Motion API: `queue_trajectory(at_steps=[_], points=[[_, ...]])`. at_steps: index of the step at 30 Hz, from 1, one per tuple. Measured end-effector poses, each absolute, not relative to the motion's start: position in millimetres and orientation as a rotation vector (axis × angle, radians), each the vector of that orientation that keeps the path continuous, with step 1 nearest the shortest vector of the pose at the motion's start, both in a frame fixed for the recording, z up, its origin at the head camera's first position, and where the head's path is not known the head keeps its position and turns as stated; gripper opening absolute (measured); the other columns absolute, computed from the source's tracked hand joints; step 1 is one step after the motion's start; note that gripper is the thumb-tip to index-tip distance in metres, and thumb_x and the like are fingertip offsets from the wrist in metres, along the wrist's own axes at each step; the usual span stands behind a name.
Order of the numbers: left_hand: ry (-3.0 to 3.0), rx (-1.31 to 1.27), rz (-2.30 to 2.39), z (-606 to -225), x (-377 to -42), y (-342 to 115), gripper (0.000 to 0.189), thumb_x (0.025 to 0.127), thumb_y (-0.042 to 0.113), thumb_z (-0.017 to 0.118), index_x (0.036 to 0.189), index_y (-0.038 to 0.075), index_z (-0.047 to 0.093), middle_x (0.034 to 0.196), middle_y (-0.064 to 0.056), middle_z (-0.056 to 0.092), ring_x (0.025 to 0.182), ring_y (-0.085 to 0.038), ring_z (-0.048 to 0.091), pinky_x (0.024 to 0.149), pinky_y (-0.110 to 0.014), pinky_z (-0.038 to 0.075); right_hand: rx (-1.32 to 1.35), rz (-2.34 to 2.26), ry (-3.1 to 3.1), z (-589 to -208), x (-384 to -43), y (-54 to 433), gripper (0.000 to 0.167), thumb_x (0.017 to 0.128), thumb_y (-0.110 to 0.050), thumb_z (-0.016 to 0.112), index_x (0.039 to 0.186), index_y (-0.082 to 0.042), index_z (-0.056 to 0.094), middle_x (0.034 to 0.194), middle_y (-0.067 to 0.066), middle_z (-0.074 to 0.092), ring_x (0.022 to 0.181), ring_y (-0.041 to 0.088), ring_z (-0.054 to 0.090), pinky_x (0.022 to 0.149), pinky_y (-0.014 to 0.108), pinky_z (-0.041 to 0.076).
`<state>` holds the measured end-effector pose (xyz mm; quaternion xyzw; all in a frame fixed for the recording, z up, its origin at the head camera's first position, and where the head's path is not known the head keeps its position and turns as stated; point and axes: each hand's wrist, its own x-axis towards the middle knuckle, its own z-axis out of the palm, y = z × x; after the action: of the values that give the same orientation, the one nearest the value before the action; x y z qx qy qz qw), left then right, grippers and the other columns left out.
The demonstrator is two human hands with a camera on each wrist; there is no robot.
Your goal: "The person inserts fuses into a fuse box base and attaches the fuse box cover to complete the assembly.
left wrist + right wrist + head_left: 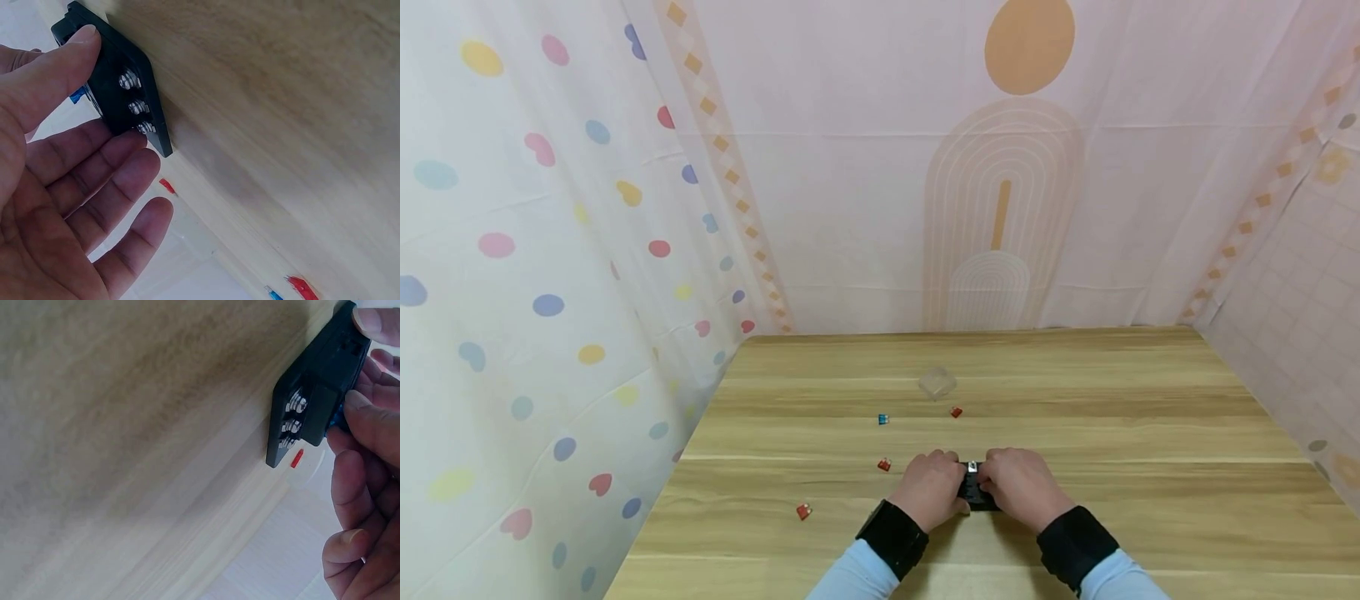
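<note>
Pale-blue sleeves [853,575] and black wristbands [893,537] of yours come in at about 6 and between 4 and 5 o'clock. Your left grip [928,490] holds the black terminal block [112,87], thumb on its face; your right grip [1026,487] pinches a small blue piece [336,417] at that block. Block's at 5 o'clock in the head view, between your hands. From it, on the counter [1187,467]: clear cover [937,382] at 11, red fuse [957,412] just short of 12, blue fuse [883,419] at 10, two more red ones around 9.

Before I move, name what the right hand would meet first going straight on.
Most likely the black block, just ahead of the right hand; the left hand seems next, though depth is unclear.
</note>
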<state>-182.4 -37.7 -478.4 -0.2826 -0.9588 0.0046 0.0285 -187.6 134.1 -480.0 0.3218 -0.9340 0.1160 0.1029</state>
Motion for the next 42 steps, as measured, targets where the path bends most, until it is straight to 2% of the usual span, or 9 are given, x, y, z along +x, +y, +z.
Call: queue_trajectory(at_steps=[14, 24, 42], points=[[-2.942, -0.867, 0.008, -480.7, -182.5, -39.2, 0.041, 0.071, 0.045, 0.088, 0.092, 0.013, 0.074, 0.079, 0.003, 0.06, 0.071, -0.013, 0.057, 0.059, -0.028, 0.045, 0.96, 0.379, -2.77, -477.9, -187.9, 135.3, 0.016, 0.076, -0.008, 0.083, 0.067, -0.017, 0.073, 0.065, -0.009, 0.056, 0.057, 0.006, 0.047, 0.053, 0.026, 0.041], [-2.937, -0.872, 0.004, -482.6, -180.8, -39.2, 0.04, 0.073, 0.044, 0.087, 0.095, 0.013, 0.074, 0.083, 0.002, 0.061, 0.074, -0.012, 0.057, 0.061, -0.027, 0.045, 0.936, 0.333, -2.77, -479.9, -184.3, 133.7, 0.016, 0.078, -0.008, 0.082, 0.069, -0.016, 0.072, 0.064, -0.009, 0.05, 0.055, 0.005, 0.041, 0.052, 0.025, 0.038], [-2.949, -0.859, -0.016, -481.6, -179.5, -40.4, 0.039, 0.076, 0.042, 0.085, 0.098, 0.012, 0.073, 0.083, 0.002, 0.06, 0.076, -0.013, 0.057, 0.064, -0.028, 0.046, 0.79, 0.395, -2.87, -477.7, -180.1, 130.7, 0.01, 0.078, -0.008, 0.082, 0.076, -0.016, 0.075, 0.07, -0.007, 0.059, 0.06, 0.007, 0.052, 0.055, 0.028, 0.044]])
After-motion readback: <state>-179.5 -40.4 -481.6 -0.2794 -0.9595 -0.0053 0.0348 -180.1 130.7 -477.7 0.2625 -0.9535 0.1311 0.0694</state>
